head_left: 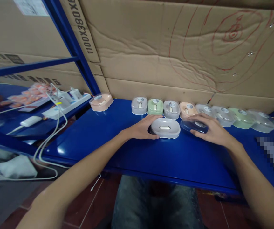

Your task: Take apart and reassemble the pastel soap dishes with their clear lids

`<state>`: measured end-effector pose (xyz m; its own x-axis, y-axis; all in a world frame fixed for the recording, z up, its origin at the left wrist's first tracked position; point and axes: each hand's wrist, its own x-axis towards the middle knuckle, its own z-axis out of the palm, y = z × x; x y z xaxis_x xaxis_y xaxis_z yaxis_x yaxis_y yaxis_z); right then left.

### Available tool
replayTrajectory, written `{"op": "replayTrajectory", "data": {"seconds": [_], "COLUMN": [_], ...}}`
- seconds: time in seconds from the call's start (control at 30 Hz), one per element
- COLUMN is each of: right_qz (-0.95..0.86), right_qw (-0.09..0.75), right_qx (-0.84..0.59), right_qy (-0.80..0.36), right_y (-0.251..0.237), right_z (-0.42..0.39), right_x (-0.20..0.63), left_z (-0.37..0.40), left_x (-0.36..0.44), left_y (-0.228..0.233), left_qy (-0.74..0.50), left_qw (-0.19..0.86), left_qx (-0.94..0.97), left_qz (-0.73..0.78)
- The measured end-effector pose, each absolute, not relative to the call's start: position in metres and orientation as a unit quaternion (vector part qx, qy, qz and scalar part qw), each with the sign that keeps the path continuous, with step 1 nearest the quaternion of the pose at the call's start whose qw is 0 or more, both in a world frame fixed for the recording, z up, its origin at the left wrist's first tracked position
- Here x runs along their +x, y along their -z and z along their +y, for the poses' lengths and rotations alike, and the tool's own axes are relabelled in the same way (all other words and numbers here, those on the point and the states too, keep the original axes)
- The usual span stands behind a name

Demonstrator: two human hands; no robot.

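Observation:
A grey soap-box base (165, 128) with a white insert sits on the blue table (132, 149) in front of me. My left hand (142, 128) rests against its left side, fingers curled around the edge. My right hand (209, 128) lies over a clear lid (192, 126) with a round sticker, just right of the base, pressing it on the table. Behind them runs a row of closed soap boxes (171, 109) in grey, green and peach along the cardboard wall.
A single peach box (101, 101) stands apart at the table's back left. A lower blue shelf at left holds a white power strip (64, 103), cables and orange packets (30, 94). Cardboard (175, 47) backs the table. My knees show below the table's front edge.

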<state>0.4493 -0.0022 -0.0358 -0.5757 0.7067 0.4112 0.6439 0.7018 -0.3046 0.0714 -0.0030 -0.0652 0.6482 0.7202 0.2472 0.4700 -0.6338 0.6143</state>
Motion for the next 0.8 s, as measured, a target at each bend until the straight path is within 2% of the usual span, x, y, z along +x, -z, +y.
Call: {"op": "replayTrajectory", "data": {"seconds": [0.17,0.27,0.8], "right_qz": [-0.822,-0.821,-0.868], "right_qw": [0.39,0.426,0.395], "right_qx": [-0.41,-0.374,-0.284], "right_qy": [-0.059,-0.069,-0.099], "right_y": [0.037,0.045,0.066], "right_z": [-0.01,-0.017,-0.021], "right_x": [0.43,0.41,0.38], "left_z": [-0.006,-0.01,-0.016], "left_x": [0.075,0.08,0.096], "left_y": [0.067,0.068,0.075], "left_qy": [-0.244,-0.244,-0.285], "left_qw": [0.26,0.275,0.338], "left_qx": [0.867,0.856,0.826], "left_qz": [0.349,0.363,0.349]}}
